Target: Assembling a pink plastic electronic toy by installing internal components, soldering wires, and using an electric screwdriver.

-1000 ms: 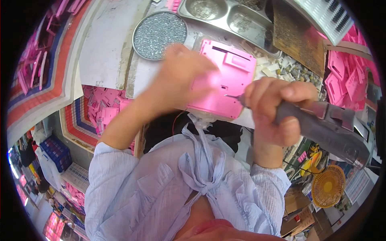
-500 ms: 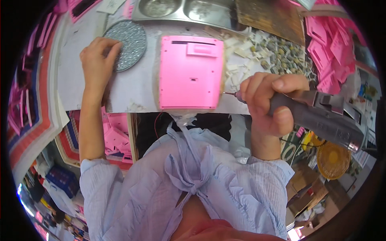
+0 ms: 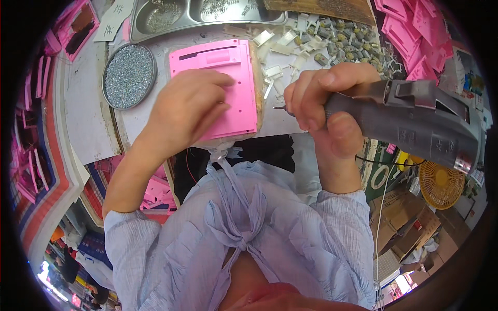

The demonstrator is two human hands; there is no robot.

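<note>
A flat pink plastic case [image 3: 244, 98] with small holes lies on a padded, plastic-wrapped rest at the table's front. Over its left part is my left hand [image 3: 179, 109], fingers curled in; anything they hold is too small or hidden to name. My right hand [image 3: 332, 98] is wrapped round a dark grey electric screwdriver [image 3: 410, 119], held level. The screwdriver's thin bit [image 3: 279, 108] points left, just off the case's right side. Left of the case sits a round dish [image 3: 155, 72] full of small silvery screws [image 3: 128, 76].
A steel tray [image 3: 194, 18] with small metal parts stands at the back. White plastic pieces [image 3: 282, 46] and many small grey parts [image 3: 347, 46] lie loose to its right. Pink panels [image 3: 415, 36] are heaped at the far right, and more [image 3: 78, 28] lie at the left.
My left hand has left the screw dish and moved right, onto the pink case. The screwdriver stays in my right hand. The view has shifted, so the table's things appear further left.
</note>
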